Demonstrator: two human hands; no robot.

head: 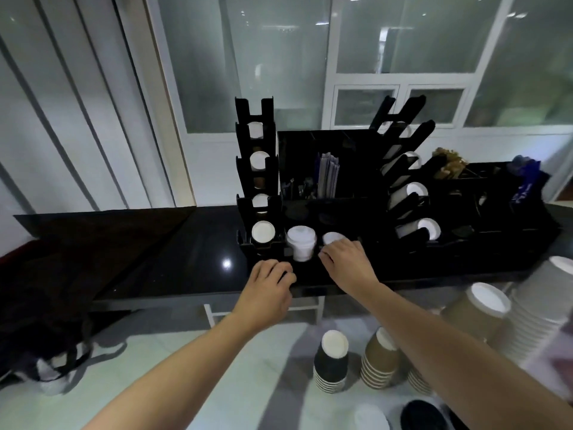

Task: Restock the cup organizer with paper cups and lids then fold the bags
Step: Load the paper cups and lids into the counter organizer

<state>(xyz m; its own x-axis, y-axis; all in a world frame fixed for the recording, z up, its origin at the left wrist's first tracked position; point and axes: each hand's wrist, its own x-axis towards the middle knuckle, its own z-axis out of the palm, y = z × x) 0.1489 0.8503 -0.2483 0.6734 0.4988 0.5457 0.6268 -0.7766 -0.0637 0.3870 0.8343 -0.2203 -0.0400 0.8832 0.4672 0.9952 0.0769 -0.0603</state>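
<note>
I see my left hand (271,282) resting on the front edge of the black cup organizer (338,212), my right hand (344,259) beside its white lid stack (300,243).

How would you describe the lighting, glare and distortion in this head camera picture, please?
In the head view, wide-angle distortion bends the window frames and wall panels; a bright glare spot sits on the glossy black counter; the black cup organizer loses detail in shadow; the frosted glass shows soft ceiling-light reflections; the left hand and right hand are slightly soft, and the white stack at the right edge is blurred.
</note>
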